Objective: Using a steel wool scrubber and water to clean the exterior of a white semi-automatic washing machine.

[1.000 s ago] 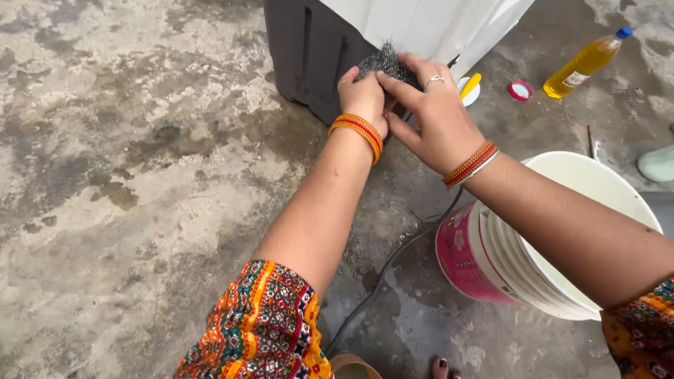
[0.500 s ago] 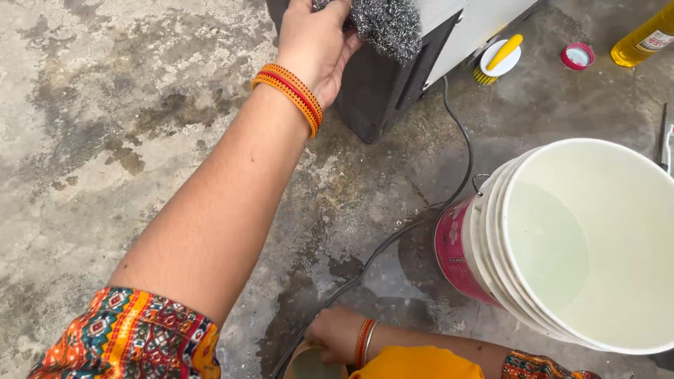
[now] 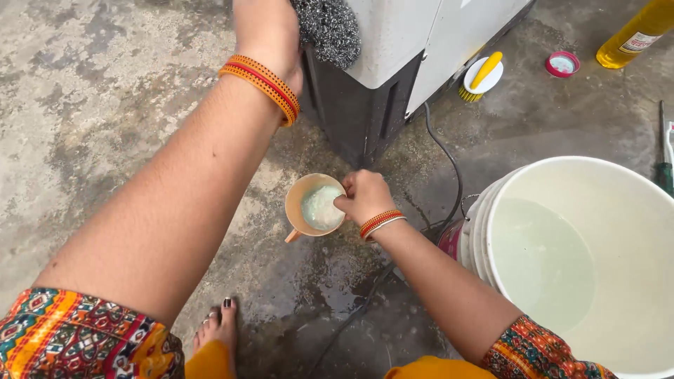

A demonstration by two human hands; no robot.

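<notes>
My left hand (image 3: 270,31) reaches to the top of the view and grips a grey steel-wool scrubber (image 3: 328,29) against the corner of a grey and white appliance (image 3: 393,63). Lower down, my right hand (image 3: 364,196) rests on the rim of an orange mug (image 3: 303,210) standing on the wet floor. The fingertips dip into the foamy white liquid (image 3: 321,207) inside it. Both wrists wear orange and red bangles.
A large white bucket (image 3: 491,231) of water stands at the right. A black cable (image 3: 449,168) runs from the appliance across the wet concrete. Behind lie a yellow-handled brush (image 3: 481,74), a pink lid (image 3: 562,64), a yellow bottle (image 3: 635,35) and a screwdriver (image 3: 663,172). My foot (image 3: 219,330) is below.
The hands, together on the scrubber a second ago, have parted. My left hand keeps the scrubber on the appliance while my right hand has come down to the orange mug.
</notes>
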